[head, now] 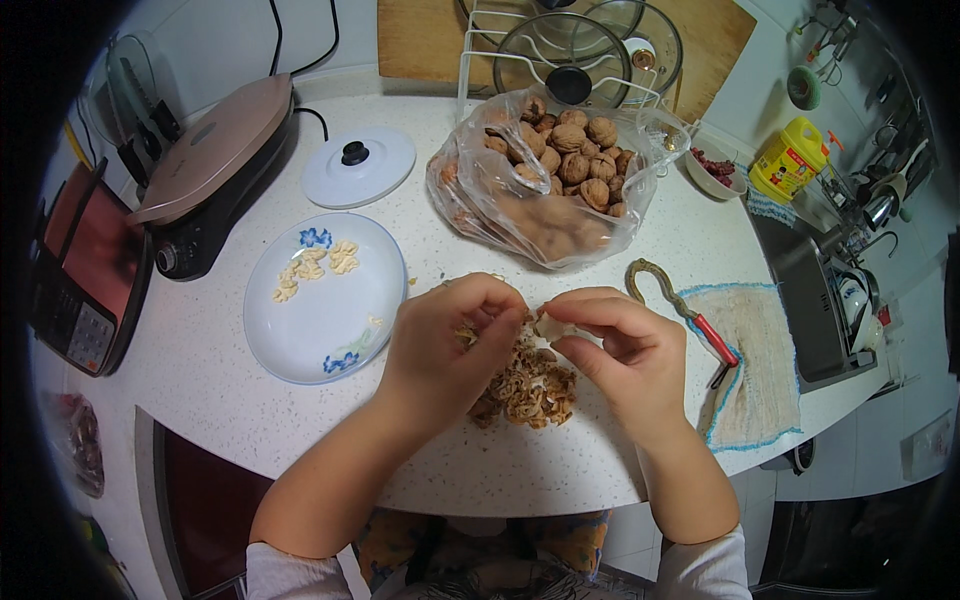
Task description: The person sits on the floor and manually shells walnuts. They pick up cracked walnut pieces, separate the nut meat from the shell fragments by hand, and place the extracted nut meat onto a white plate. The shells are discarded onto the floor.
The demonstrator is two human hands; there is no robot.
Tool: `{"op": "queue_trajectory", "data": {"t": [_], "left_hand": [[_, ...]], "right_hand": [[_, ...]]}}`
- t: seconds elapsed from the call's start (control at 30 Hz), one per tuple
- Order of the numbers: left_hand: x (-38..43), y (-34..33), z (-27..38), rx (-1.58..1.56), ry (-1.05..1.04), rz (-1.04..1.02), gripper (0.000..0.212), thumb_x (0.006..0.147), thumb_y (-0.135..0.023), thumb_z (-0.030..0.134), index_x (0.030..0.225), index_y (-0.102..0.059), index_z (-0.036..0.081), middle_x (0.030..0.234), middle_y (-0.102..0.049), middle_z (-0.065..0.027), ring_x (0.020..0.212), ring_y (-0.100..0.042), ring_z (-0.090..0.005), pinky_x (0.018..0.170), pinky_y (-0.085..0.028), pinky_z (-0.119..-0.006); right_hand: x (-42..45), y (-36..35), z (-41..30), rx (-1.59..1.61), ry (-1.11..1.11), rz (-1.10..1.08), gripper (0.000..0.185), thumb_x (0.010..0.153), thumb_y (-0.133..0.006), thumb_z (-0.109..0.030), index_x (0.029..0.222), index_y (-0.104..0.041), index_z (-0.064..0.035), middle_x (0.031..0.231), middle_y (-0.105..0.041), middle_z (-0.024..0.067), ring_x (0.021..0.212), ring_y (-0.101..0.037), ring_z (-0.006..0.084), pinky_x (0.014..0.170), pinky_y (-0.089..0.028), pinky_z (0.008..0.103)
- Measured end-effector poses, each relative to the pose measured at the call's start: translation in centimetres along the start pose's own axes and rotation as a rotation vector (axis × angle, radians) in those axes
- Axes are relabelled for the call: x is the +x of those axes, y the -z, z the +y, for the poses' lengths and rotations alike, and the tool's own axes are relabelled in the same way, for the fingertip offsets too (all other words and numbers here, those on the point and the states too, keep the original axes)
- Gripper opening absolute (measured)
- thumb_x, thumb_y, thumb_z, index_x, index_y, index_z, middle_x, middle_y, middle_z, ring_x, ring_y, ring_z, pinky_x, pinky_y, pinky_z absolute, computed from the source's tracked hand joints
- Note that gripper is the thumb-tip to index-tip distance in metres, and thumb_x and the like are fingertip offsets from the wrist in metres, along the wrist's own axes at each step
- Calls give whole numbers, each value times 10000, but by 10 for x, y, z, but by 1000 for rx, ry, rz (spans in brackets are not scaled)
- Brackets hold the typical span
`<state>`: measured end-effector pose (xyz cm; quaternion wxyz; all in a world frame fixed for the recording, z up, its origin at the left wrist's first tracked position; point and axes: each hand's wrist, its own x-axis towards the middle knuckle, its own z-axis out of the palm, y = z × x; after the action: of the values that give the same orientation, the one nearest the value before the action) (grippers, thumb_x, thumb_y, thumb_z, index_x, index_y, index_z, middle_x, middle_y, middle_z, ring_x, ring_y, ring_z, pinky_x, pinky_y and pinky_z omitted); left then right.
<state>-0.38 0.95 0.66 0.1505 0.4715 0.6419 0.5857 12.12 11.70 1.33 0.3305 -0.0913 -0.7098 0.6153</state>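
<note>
Between the thumb and fingers of my right hand (634,341) is a pale piece of walnut kernel (552,328). My left hand (461,345) is beside it with thumb and fingers pinched together; whether they grip anything is hidden. Under both hands lies a heap of brown walnut shell and skin scraps (536,397). To the left, several peeled kernel pieces (309,265) rest on a white plate with blue flowers (300,345). Beyond my hands stands an opened clear plastic bag (480,214) full of whole walnuts (574,169).
Right of my hands, a metal tool with a red handle (716,341) lies partly on a beige cloth (761,382). Farther right are a sink (787,277), a yellow bottle (787,159) and a bowl of grapes (720,187). A white lid (382,176) and electric griddle (217,157) stand left.
</note>
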Motion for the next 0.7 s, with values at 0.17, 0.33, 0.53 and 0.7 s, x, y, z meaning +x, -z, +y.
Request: {"op": "queue_trajectory", "data": {"t": [0.17, 0.33, 0.53, 0.7], "left_hand": [[0, 4, 6, 0, 4, -17, 26, 742, -593, 26, 754, -576, 10, 742, -571, -45, 641, -490, -94, 615, -402, -211], [1, 0, 10, 1, -17, 44, 63, 721, -599, -4, 783, -606, 9, 792, -587, -68, 703, -524, -114, 650, -421, -225], [0, -1, 3, 7, -75, 77, 105, 699, -658, 60, 799, -635, 39, 768, -612, -64, 663, -556, -134, 598, -451, -243], [-1, -1, 5, -29, -26, 84, 83, 695, -657, 50, 774, -640, 31, 752, -613, -67, 675, -558, -145, 599, -447, -249]], "right_hand": [[2, 3, 3, -295, 177, 29, 235, 660, -644, 27, 887, -629, -29, 885, -611, 95, 818, -589, 192, 702, -459, 260], [1, 3, 3, -367, 208, 54, 228, 659, -654, 15, 881, -631, -30, 866, -611, 93, 785, -594, 195, 679, -461, 259], [0, 0, 3, -315, 169, 72, 218, 664, -654, 7, 878, -628, -23, 841, -614, 93, 777, -595, 188, 675, -461, 256], [-1, 0, 2, -246, 110, 55, 215, 676, -640, 24, 888, -623, -8, 845, -612, 92, 791, -590, 164, 690, -462, 247]]}}
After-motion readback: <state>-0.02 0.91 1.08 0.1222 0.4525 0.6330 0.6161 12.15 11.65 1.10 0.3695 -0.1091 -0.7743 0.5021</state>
